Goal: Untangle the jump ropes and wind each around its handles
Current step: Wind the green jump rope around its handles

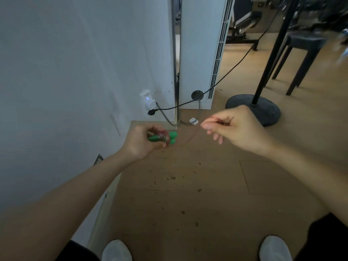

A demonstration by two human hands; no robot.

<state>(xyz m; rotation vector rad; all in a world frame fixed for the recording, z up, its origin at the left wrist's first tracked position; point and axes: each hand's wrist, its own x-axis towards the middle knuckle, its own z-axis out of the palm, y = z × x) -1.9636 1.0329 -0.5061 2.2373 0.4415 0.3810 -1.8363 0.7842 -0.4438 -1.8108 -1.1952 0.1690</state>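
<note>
My left hand grips a pair of green jump-rope handles held side by side, with turns of thin reddish rope wound around their middle. From that bundle a blurred strand of the red rope arcs up to the right. My right hand pinches the strand's end between thumb and forefinger, a hand's width right of the handles and slightly higher. Both hands are held in the air above the wooden floor. No second rope is in view.
A white wall runs along the left with a socket and plugs. A black cable stretches toward a lamp stand base and a black stool at the right. My white shoes stand on the scuffed floor.
</note>
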